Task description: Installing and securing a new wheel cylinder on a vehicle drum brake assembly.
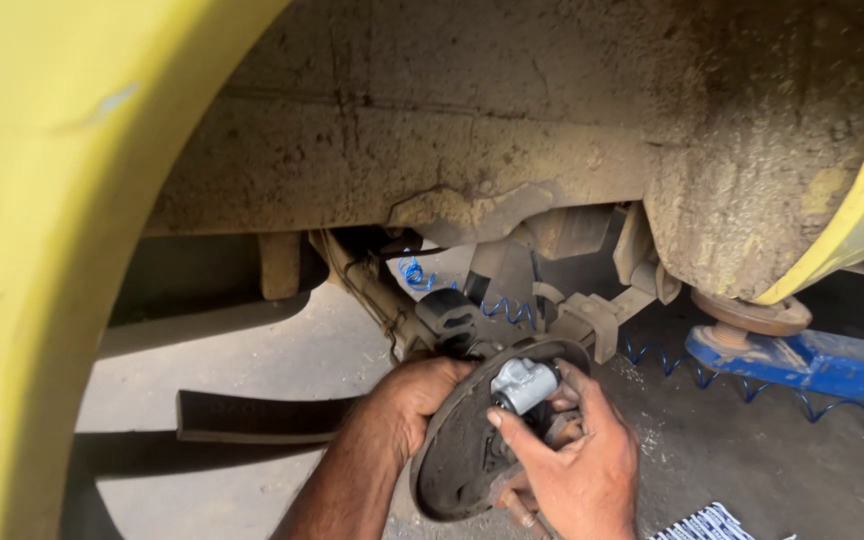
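Head view, under the yellow wheel arch (42, 250) of a raised vehicle.

Right hand (577, 465): closed in a pinch on a small silver brake cylinder (524, 384), thumb on its near-left side, fingers curled round the right side. The cylinder sits low centre of the scene, at the upper rim of the brake backing plate (457, 450), touching it. Its long axis runs roughly left–right with a slight upward tilt to the right; the rounded end points up and right, toward the mud-caked underbody (432, 130).

Left hand (417, 395): wrapped round the far-left edge of the backing plate, fingers hidden behind it, so it is gripping the plate; the forearm comes in from the lower edge of the view.

Backing plate: dark, dusty, round, standing on edge and tilted so that its face looks toward the near left.

Edges and room: the underbody overhangs closely above; suspension brackets (592, 315) and a blue coiled hose (417, 272) crowd the space just behind and above the cylinder. To the right, a blue lift arm (812, 365) with a round pad bears on the body, near but apart from the right hand. Open concrete floor (752, 450) lies to the near right; a dark leaf spring (252, 415) lies on the floor to the left, close to the left forearm.
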